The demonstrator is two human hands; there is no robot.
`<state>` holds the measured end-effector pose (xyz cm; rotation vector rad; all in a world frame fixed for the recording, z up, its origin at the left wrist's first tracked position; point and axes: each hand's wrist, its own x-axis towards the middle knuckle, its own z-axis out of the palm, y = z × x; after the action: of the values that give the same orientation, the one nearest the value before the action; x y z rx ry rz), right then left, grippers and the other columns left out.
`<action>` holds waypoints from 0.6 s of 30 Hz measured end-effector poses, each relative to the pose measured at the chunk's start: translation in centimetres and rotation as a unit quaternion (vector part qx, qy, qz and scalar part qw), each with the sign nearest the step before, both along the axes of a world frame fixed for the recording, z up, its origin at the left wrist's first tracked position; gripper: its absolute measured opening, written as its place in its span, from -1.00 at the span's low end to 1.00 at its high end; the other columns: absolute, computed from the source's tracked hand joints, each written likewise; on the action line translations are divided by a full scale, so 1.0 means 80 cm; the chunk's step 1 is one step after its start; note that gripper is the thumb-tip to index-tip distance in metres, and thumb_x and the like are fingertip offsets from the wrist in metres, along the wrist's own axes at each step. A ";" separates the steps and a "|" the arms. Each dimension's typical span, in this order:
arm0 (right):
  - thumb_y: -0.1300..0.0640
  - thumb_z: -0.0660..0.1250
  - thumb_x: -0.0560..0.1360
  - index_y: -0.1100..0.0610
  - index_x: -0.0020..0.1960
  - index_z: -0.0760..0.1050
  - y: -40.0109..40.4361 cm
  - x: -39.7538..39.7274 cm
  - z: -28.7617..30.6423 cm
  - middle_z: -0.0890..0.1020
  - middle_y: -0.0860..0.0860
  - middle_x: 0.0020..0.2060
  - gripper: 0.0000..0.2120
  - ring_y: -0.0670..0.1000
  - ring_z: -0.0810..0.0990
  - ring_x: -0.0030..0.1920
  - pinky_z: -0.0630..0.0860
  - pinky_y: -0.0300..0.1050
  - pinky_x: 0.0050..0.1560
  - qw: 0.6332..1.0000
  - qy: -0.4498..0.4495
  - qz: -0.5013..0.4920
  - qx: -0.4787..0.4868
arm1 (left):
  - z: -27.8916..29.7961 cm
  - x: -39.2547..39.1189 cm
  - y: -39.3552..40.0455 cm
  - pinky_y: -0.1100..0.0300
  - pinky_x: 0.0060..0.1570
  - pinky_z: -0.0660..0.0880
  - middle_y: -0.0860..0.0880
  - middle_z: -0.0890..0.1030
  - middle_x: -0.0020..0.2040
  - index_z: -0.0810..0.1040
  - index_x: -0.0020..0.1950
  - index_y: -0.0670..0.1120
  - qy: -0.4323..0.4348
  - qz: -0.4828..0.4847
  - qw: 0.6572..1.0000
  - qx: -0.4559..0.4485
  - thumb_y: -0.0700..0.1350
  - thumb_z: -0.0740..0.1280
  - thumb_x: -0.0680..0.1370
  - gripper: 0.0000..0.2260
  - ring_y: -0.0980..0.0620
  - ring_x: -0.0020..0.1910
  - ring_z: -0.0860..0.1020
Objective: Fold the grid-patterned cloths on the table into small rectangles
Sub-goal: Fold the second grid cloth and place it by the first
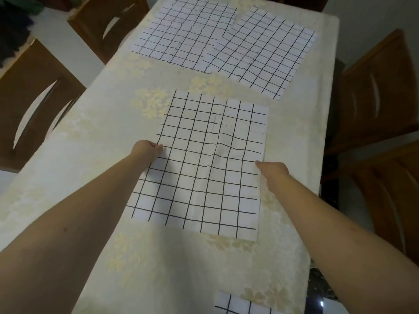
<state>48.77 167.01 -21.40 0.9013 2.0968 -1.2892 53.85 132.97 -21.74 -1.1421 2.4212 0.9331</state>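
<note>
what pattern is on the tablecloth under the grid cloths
Pale cream with faint yellowish floral clusters, on the tablecloth, seen in the head view.

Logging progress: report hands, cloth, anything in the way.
Left hand grips near cloth left edge; right hand at right edge, grip unclear. Cloth flat, unfolded. Two far cloths spread, overlapping. Nothing in the way.

Long worktop (pixel 95 155) covered with a pale cream tablecloth (pixel 294 137), faint yellowish flower print all over it. Brown wooden chairs with curved cut-outs in the backs stand around it: one at near left (pixel 34 105), another at far left (pixel 106 23), one at far right (pixel 376 87) and one at near right (pixel 399 200). White floor (pixel 68 53) shows between the left chairs. Some dark stuff sits in the far left corner, too blurry to make out.
</note>
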 end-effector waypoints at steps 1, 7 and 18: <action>0.03 0.43 0.49 0.29 0.30 0.47 0.000 0.000 -0.001 0.56 0.16 0.22 -0.52 0.19 0.53 0.20 0.46 -0.05 0.12 1.000 0.003 0.002 -0.004 | -0.003 0.001 0.000 -0.03 0.09 0.53 -0.23 0.64 0.10 0.60 0.19 -0.20 0.016 0.008 1.000 0.004 0.01 0.29 0.60 -0.68 -0.26 0.08 0.59; 0.00 0.42 0.50 0.21 0.31 0.50 0.003 0.003 -0.007 0.57 0.13 0.23 -0.54 0.08 0.51 -0.02 0.51 -0.03 0.17 0.998 0.057 0.027 0.002 | -0.015 0.006 -0.001 0.03 0.06 0.52 -0.21 0.63 0.12 0.56 0.22 -0.21 0.064 0.078 0.995 -0.011 -0.06 0.34 0.57 -0.70 -0.20 0.07 0.59; 0.13 0.46 0.47 0.16 0.26 0.48 0.008 0.013 -0.006 0.59 0.08 0.15 -0.60 0.09 0.60 0.07 0.55 -0.02 0.14 0.992 0.117 -0.012 -0.048 | -0.016 0.004 0.001 0.06 -0.05 0.54 -0.13 0.62 -0.07 0.57 -0.04 -0.14 0.056 0.081 0.995 -0.020 0.00 0.27 0.59 -0.78 -0.13 -0.11 0.56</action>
<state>49.84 167.69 -21.87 0.7663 2.1829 -1.5595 54.17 133.03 -23.03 -1.3529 2.4755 1.0268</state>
